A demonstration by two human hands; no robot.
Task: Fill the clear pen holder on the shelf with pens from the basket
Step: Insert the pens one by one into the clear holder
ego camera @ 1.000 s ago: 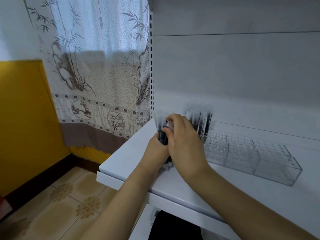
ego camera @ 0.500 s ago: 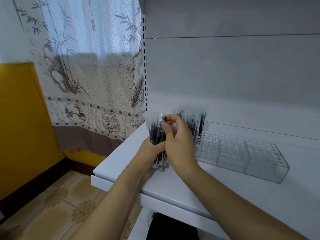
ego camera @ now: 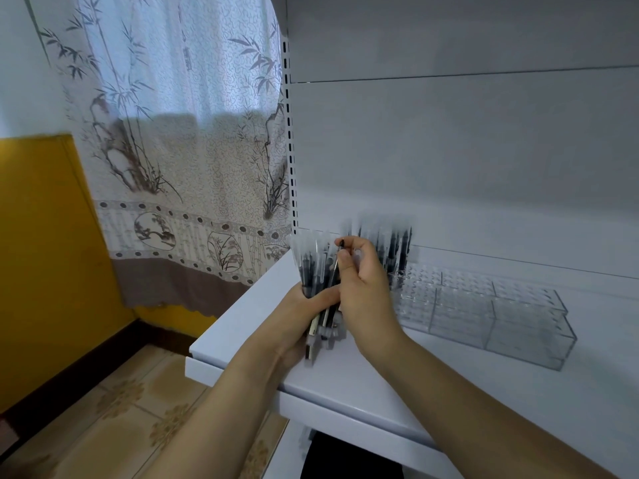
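My left hand grips a bundle of pens with clear caps and dark barrels, held upright over the left end of the white shelf. My right hand pinches one thin pen from that bundle between thumb and forefinger. Behind my right hand, several pens stand in the left end of the long clear pen holder, whose middle and right sections show bare holes. The basket is out of view.
The shelf's grey back panel rises behind the holder, with a slotted upright at its left edge. A patterned curtain and a yellow wall lie to the left, tiled floor below.
The camera has shifted slightly. My right hand's fingers have worked a single pen up out of the bundle; my left hand keeps hold of the bundle in the same place.
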